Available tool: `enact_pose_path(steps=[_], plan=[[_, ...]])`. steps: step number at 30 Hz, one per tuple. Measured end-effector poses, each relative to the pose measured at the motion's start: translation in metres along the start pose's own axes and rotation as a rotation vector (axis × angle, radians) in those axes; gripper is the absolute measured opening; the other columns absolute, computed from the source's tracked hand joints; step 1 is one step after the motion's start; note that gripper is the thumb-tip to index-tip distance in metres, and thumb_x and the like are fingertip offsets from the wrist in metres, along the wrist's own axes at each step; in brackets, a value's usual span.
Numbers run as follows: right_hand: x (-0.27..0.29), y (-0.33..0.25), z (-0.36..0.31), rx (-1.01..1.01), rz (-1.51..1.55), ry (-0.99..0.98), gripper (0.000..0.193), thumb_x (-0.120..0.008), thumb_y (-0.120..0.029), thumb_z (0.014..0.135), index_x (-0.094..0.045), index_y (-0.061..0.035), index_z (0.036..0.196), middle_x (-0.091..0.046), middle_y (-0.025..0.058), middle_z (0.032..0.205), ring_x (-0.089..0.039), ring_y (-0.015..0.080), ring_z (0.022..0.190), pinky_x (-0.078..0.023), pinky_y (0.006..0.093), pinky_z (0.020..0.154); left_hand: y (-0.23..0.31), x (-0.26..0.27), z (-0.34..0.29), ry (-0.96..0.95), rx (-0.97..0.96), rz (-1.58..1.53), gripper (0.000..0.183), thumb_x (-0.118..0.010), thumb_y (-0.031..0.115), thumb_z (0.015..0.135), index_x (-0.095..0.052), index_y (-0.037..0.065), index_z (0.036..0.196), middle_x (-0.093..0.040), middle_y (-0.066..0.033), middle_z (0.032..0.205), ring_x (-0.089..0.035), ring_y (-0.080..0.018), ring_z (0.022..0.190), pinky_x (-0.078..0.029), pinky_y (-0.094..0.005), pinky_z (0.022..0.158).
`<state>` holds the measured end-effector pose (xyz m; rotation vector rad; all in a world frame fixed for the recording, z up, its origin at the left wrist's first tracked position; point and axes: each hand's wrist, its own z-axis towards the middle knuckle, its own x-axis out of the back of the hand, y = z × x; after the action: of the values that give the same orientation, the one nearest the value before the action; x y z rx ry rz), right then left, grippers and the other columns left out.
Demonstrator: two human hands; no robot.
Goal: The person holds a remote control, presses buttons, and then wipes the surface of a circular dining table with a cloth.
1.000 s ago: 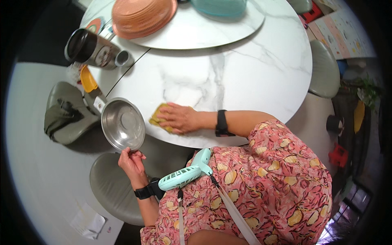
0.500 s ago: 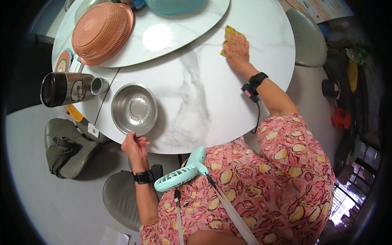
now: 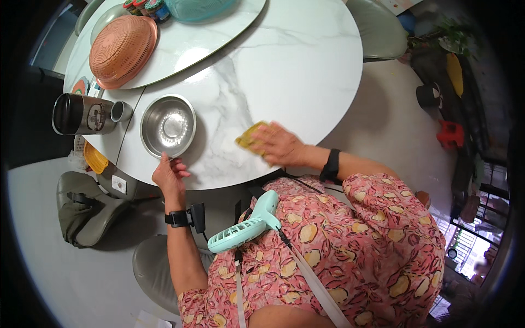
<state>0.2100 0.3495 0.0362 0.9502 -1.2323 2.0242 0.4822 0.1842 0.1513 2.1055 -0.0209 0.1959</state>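
Note:
A shiny metal bowl (image 3: 168, 127) stands upright on the white marbled table (image 3: 306, 71), near its front left edge. My left hand (image 3: 171, 174) is at the bowl's near rim, fingertips on the edge and the other fingers loosely curled. My right hand (image 3: 280, 144) presses a yellow-green cloth (image 3: 250, 138) against the tabletop, right of the bowl. The moving hand is slightly blurred, and its palm hides part of the cloth.
On the raised round tier sit an upturned orange basket (image 3: 121, 52), a teal mesh cover (image 3: 199, 8) and several jars (image 3: 156, 10). A dark-lidded tumbler (image 3: 82, 115) and small metal cup (image 3: 121, 111) are left of the bowl. A mint handheld fan (image 3: 246, 224) hangs at my chest.
My right hand has drawn the cloth from the table's far right back toward me and leftward. My left hand stays at the bowl's rim. The whole view has shifted somewhat.

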Motion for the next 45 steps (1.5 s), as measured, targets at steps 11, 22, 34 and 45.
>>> enact_pose_path(steps=[11,22,34,45], plan=[[0.003,0.225,-0.011,-1.420,-0.532,0.270,0.048,-0.046,-0.034,0.085,-0.042,-0.0059,0.125,-0.038,0.0156,0.131,-0.031,0.0298,0.123,-0.023,0.0426,0.101,-0.026,0.108,-0.098,0.339,0.045,0.051,0.033,-0.047,0.030,0.092,-0.051,-0.002,0.096,-0.055,-0.0113,0.067,-0.052,-0.0148,0.046,-0.045,-0.0266,0.035],[-0.029,-0.012,0.044,-0.197,-0.067,0.247,0.058,-0.057,-0.020,0.070,-0.043,-0.0022,0.124,-0.046,0.0174,0.126,-0.044,0.0299,0.114,-0.035,0.0427,0.093,-0.045,0.102,-0.107,0.334,0.022,0.108,0.030,-0.046,0.025,0.092,-0.052,-0.003,0.098,-0.057,-0.0114,0.069,-0.054,-0.0167,0.047,-0.049,-0.0306,0.039],[0.045,0.253,-0.055,-1.299,-0.780,0.363,0.053,-0.046,-0.038,0.084,-0.043,-0.0025,0.122,-0.039,0.0184,0.126,-0.032,0.0349,0.118,-0.023,0.0490,0.097,-0.061,0.115,-0.105,0.166,0.007,0.189,0.023,-0.048,0.021,0.091,-0.055,-0.001,0.091,-0.057,-0.0109,0.067,-0.054,-0.0169,0.047,-0.050,-0.0320,0.039],[0.033,0.129,0.121,-0.440,0.017,0.065,0.043,-0.061,-0.021,0.063,-0.052,-0.0002,0.101,-0.052,0.0147,0.102,-0.046,0.0312,0.102,-0.038,0.0376,0.090,-0.072,0.123,-0.117,0.163,-0.111,0.224,0.022,-0.052,0.018,0.089,-0.055,-0.003,0.092,-0.057,-0.0109,0.068,-0.056,-0.0173,0.050,-0.051,-0.0321,0.042]])
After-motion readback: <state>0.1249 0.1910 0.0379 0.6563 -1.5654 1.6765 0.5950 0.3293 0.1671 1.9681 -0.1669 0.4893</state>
